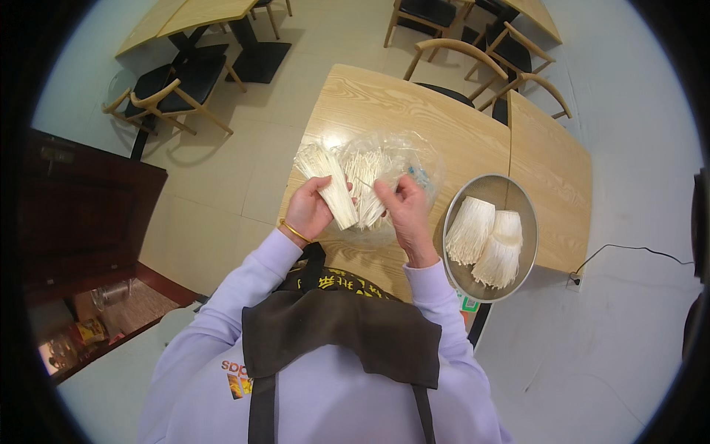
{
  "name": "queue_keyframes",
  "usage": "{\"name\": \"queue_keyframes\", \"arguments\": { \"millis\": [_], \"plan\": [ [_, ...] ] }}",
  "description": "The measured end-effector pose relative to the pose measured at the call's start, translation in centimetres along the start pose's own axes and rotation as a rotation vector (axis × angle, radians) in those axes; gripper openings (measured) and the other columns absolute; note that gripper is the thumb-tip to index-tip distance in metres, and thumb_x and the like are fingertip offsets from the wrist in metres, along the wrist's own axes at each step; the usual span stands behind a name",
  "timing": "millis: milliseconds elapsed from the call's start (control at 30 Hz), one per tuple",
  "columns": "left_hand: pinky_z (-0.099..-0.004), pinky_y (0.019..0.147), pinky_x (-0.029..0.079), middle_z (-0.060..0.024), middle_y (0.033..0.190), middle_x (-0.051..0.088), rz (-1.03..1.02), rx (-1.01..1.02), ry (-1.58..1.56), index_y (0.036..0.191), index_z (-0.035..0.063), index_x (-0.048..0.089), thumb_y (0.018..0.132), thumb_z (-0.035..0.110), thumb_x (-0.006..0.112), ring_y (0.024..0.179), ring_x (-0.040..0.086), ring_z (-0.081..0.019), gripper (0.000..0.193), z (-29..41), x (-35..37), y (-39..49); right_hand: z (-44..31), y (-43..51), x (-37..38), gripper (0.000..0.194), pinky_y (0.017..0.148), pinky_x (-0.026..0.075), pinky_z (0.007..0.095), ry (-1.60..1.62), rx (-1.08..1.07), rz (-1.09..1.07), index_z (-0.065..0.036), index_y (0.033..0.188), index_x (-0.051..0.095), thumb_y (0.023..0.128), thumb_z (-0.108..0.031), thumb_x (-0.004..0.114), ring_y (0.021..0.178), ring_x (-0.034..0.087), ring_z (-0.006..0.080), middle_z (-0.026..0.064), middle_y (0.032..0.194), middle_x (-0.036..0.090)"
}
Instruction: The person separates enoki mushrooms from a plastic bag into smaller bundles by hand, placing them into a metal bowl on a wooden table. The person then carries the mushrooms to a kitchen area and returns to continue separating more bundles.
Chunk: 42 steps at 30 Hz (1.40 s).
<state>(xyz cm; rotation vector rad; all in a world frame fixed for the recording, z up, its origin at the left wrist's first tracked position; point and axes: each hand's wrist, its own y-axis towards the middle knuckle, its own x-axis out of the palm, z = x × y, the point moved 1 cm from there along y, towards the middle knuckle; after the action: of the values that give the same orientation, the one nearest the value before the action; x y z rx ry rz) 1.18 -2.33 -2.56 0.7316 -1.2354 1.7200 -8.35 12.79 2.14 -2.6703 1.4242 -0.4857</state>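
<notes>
My left hand (pixel 310 210) grips a pale bundle of enoki mushrooms (pixel 331 191), held tilted, its cut end toward me. Pinched at the fingertips of my right hand (pixel 409 213) is a thin strand (pixel 364 182), too small to name surely. Behind and between both hands, more loose enoki stems (pixel 366 165) lie in a clear plastic bag (pixel 424 150) on the wooden table. To the right, a metal mesh strainer basket (pixel 452 263) contains several enoki clumps (pixel 471 227) with their bases trimmed flat.
The wooden table (pixel 421 102) meets a second tabletop (pixel 549 166) on the right. Wooden chairs (pixel 460 53) stand beyond it. A cable (pixel 627 247) runs along the right wall to a socket. At left is a dark wooden cabinet (pixel 83 216).
</notes>
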Motion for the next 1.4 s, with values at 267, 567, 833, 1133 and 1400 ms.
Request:
{"name": "queue_keyframes", "arguments": {
  "millis": [267,567,833,1133,1400],
  "plan": [
    [-0.0393,0.1,0.04,-0.0152,0.121,0.055,0.01,-0.01,0.095,0.122,-0.0045,0.047,0.095,0.017,0.041,0.112,0.054,-0.0252,0.035,-1.1,0.7,-0.3,2.2,0.7,0.7,0.027,0.057,0.045,0.0254,-0.646,0.069,-0.035,0.006,0.091,0.063,0.08,-0.019,0.07,0.065,0.057,0.0086,0.0073,0.077,0.066],
    [-0.0454,0.095,0.045,-0.0136,0.113,0.056,0.183,0.165,-0.004,0.12,-0.004,0.045,0.095,0.017,0.041,0.104,0.056,-0.0277,0.033,-0.3,0.5,0.1,2.1,-0.3,0.8,0.019,0.048,0.042,0.0245,-0.116,0.013,0.12,0.004,0.093,0.058,0.088,-0.014,0.061,0.055,0.051,0.0078,0.0047,0.074,0.062],
    [-0.0538,0.095,0.044,-0.0116,0.104,0.056,0.336,0.306,-0.089,0.11,-0.0006,0.048,0.093,0.019,0.043,0.097,0.056,-0.0249,0.026,1.5,-2.2,0.9,1.1,-0.8,0.6,0.022,0.05,0.044,0.0258,-0.076,0.023,0.12,0.003,0.09,0.057,0.088,-0.018,0.063,0.056,0.056,0.0115,0.0072,0.072,0.062],
    [-0.0459,0.093,0.047,-0.0108,0.117,0.053,0.015,0.131,0.287,0.126,0.0022,0.043,0.082,0.004,0.05,0.106,0.055,-0.0223,0.045,2.2,2.0,-1.3,0.7,0.8,0.6,0.04,0.063,0.047,0.0319,-1.071,-0.64,0.185,0.007,0.096,0.06,0.079,-0.027,0.072,0.069,0.06,0.0223,0.0164,0.077,0.062],
    [-0.0298,0.085,0.047,-0.0046,0.116,0.057,0.015,0.047,0.546,0.128,0.0039,0.044,0.084,0.009,0.063,0.104,0.056,-0.0138,0.048,0.6,2.8,-1.4,1.8,1.1,1.2,0.022,0.055,0.04,0.0269,-0.28,-0.066,-0.012,0.002,0.082,0.063,0.08,-0.018,0.069,0.059,0.046,0.0099,0.0047,0.064,0.053]
  ]
}}
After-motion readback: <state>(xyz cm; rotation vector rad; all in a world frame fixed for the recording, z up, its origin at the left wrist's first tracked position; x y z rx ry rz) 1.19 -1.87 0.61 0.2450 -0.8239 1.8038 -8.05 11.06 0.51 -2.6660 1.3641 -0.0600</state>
